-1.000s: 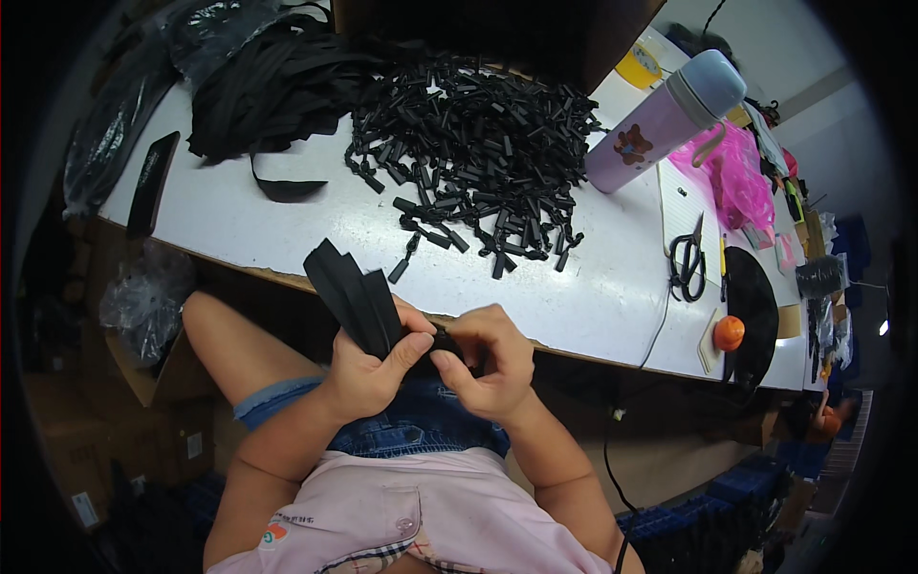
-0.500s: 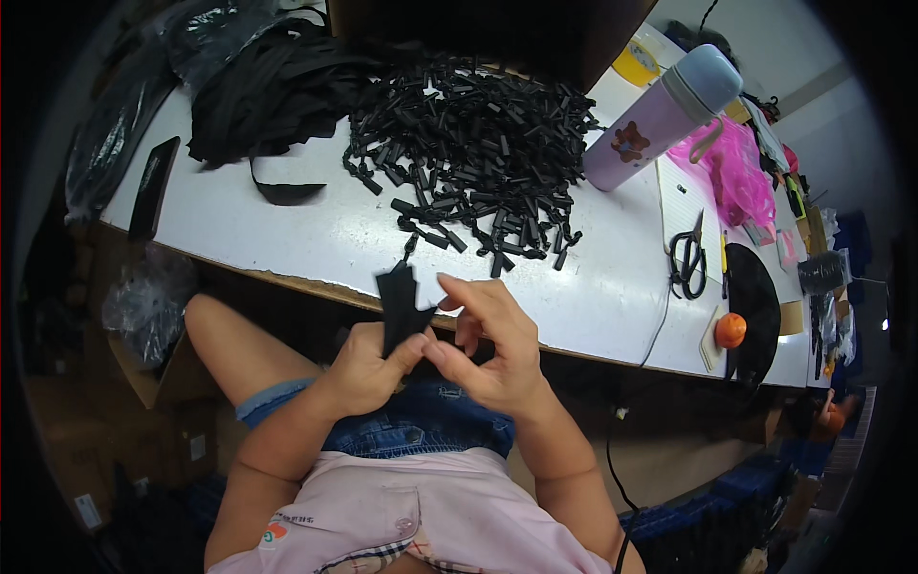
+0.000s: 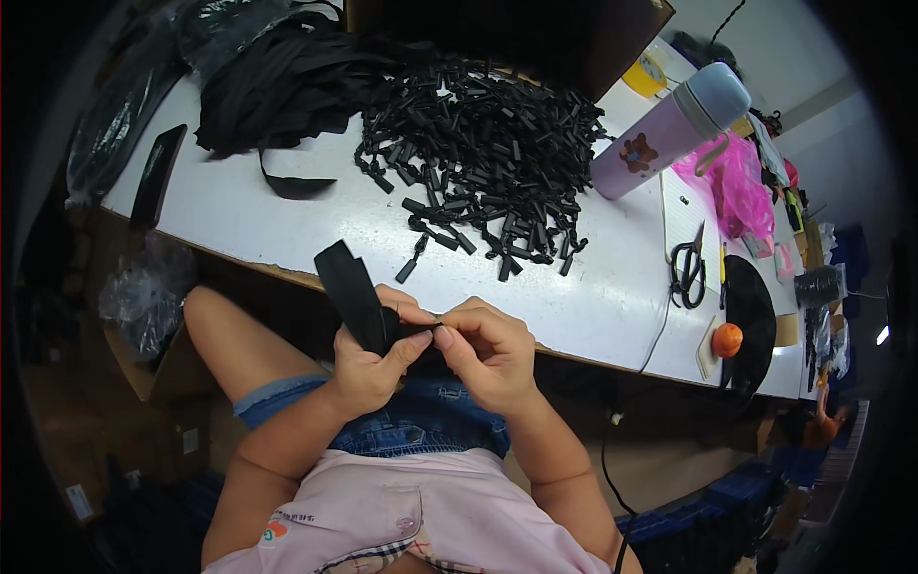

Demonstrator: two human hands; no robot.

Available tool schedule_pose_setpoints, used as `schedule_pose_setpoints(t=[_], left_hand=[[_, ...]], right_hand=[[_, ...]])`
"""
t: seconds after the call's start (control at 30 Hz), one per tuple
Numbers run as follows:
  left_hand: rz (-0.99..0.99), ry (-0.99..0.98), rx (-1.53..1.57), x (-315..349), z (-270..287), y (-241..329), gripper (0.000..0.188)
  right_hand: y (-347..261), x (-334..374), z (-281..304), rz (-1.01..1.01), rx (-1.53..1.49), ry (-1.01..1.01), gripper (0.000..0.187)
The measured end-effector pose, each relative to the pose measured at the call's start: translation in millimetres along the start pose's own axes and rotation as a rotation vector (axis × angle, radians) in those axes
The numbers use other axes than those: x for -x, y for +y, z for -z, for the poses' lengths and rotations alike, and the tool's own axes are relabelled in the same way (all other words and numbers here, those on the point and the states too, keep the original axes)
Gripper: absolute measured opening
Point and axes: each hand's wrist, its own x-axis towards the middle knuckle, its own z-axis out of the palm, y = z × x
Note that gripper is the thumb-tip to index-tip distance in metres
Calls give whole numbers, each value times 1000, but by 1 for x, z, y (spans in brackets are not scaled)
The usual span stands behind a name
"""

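Note:
Over my lap, just off the table's front edge, my left hand (image 3: 371, 368) is closed around a black fabric strap (image 3: 346, 287). The strap's folded, wide end sticks up and to the left above the fingers. My right hand (image 3: 488, 359) pinches the narrow dark end of the strap between thumb and index finger, close against the left fingertips. What exactly lies between those fingertips is mostly hidden. On the table beyond my hands lies a large pile of small black clip-like pieces (image 3: 478, 172). A single black piece (image 3: 411, 260) lies nearest to my hands.
Black straps (image 3: 277, 91) are heaped at the far left, near a dark phone-like slab (image 3: 158, 177). To the right stand a lilac bottle (image 3: 650, 143), black scissors (image 3: 687, 273) on a notebook, an orange fruit (image 3: 727, 340) and a pink plastic bag (image 3: 732, 187). A dark box (image 3: 516, 33) stands behind the pile.
The strap has swung up and left in my left hand. My right fingers, spread before, have closed in a pinch on its narrow end. The view has shifted slightly.

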Motion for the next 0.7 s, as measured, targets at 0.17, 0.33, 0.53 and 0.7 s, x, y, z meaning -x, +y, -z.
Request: schedule_pose_setpoints(t=[0.17,0.33,0.53,0.7], left_hand=[[-412,19,-331,1,10,-5,15],[145,140,359,4,14,-2,11],[440,186,547,-10,8,8,17],[407,62,421,-6,9,-5,18]], right_hand=[[3,-6,-6,-336,-414,-88,9],[2,-34,-19,-368,-231,-95,13],[28,-88,-27,204,1168,88,12],[25,-81,-22,237,1141,76,10]])
